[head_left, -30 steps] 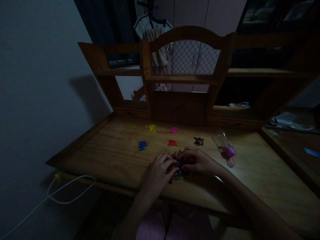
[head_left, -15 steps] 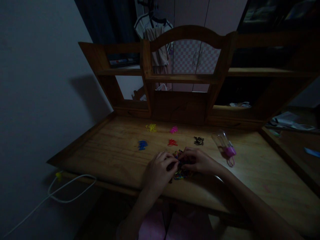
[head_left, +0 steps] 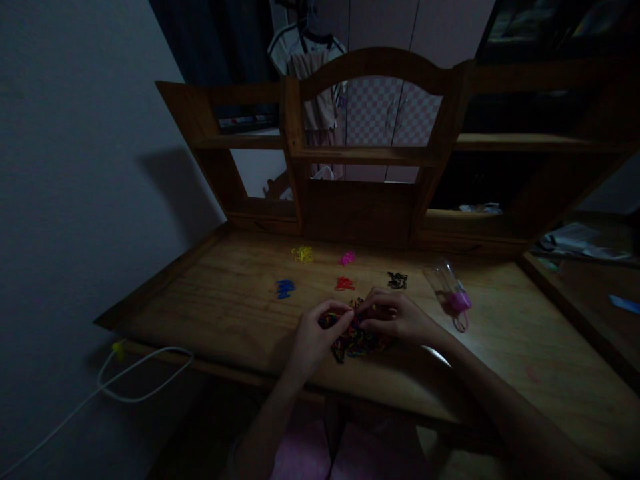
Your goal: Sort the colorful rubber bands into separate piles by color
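A mixed pile of small, thin coloured pieces (head_left: 350,345), perhaps paper clips, lies near the desk's front edge. Over its left side, my left hand (head_left: 320,337) has thumb and forefinger closed in a pinch. My right hand (head_left: 400,319) pinches close by, from the right, its fingertips almost meeting the left ones. Whatever sits in either pinch is too small and dark to name. Beyond the hands are sorted little heaps: blue (head_left: 285,288), red (head_left: 345,283), black (head_left: 397,280), yellow (head_left: 303,254) and pink (head_left: 347,258).
A clear plastic bottle (head_left: 443,273) with a pink cap and loop lies to the right on the wooden desk (head_left: 210,300). Along the back stands a wooden shelf unit (head_left: 360,157). A white cable (head_left: 145,402) hangs at the left front edge, beside the wall.
My left hand has tilted and drawn slightly back, uncovering more of the pile's left side. My right hand has shifted only a little. The sorted heaps look the same.
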{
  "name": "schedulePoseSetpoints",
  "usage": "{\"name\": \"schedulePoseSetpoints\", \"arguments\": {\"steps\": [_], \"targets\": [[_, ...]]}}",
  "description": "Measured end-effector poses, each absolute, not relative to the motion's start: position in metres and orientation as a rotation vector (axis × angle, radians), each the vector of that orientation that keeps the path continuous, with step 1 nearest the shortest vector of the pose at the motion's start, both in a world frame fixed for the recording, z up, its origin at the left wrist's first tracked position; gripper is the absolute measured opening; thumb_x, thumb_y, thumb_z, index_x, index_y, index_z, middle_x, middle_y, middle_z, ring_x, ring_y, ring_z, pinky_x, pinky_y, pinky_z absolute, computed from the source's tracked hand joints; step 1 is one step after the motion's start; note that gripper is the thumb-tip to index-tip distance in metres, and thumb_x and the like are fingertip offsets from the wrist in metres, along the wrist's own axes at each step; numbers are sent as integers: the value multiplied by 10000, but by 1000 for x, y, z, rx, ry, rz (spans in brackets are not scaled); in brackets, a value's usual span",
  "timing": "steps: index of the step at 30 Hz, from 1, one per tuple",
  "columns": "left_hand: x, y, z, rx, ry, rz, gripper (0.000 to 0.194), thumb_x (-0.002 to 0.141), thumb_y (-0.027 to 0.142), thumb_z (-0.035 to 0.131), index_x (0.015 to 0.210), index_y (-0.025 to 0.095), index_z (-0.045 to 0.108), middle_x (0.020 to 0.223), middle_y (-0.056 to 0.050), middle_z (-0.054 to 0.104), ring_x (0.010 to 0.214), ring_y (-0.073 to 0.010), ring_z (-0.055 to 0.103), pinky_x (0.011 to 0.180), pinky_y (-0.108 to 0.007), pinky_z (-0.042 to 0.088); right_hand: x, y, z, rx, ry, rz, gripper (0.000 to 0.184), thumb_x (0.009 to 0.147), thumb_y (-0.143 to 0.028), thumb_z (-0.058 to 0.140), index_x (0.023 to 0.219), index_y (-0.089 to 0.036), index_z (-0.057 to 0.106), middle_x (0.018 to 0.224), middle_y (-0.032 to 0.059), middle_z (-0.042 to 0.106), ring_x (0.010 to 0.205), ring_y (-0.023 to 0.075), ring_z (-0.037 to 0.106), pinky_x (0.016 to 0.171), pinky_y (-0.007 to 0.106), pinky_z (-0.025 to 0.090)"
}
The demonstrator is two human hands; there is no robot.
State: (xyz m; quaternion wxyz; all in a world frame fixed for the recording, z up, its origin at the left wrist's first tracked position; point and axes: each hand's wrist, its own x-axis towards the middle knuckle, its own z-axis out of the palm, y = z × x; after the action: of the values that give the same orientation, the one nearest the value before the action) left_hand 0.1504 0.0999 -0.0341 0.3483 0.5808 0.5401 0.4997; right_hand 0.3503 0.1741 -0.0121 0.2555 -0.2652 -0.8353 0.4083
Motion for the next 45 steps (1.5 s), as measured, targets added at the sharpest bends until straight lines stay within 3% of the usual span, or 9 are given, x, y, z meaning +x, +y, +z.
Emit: {"name": "schedulePoseSetpoints", "arguments": {"steps": [9, 17, 24, 32, 45], "targets": [[147, 115, -25, 1627, 1493, 1282, 172, 850, 345, 619, 869, 188, 687, 851, -7, 715, 816, -169, 668, 750, -245, 506, 351, 174, -12, -769, -2194, 1039, 239, 842, -423, 674, 910, -201, 731, 805, 30, 615, 674, 132, 527, 571, 248, 387], [118, 169, -19, 1986, 1578, 1097, 129, 813, 280, 651, 885, 196, 719, 895, -41, 721, 853, -202, 663, 792, -297, 495, 355, 182, -13, -936, -2147, 831, 242, 914, -375, 567, 854, -189, 710, 822, 43, 659, 728, 155, 578, 615, 268, 414], [104, 118, -23, 1972, 1679, 1101, 173, 880, 346, 585, 898, 219, 702, 946, -21, 712, 920, -202, 650, 841, -302, 477, 373, 194, -12, -1028, -2210, 654, 175, 906, -277, 560, 950, -197, 709, 904, 57, 679, 732, 157, 590, 636, 273, 434], [103, 79, -59, 1600, 1788, 1226, 237, 900, 392, 548, 889, 208, 697, 918, -27, 734, 892, -203, 678, 813, -286, 511, 351, 195, -32, -1027, -2386, 544, 182, 914, -280, 577, 984, -228, 737, 912, 56, 641, 768, 159, 609, 694, 271, 442], [101, 77, -61, 1452, 1737, 1252, 278, 904, 427, 533, 892, 208, 703, 918, -32, 741, 894, -215, 679, 828, -297, 517, 336, 185, -38, -1206, -2339, 431, 130, 861, -204, 605, 832, -187, 730, 852, 60, 674, 733, 169, 618, 651, 262, 428]]}}
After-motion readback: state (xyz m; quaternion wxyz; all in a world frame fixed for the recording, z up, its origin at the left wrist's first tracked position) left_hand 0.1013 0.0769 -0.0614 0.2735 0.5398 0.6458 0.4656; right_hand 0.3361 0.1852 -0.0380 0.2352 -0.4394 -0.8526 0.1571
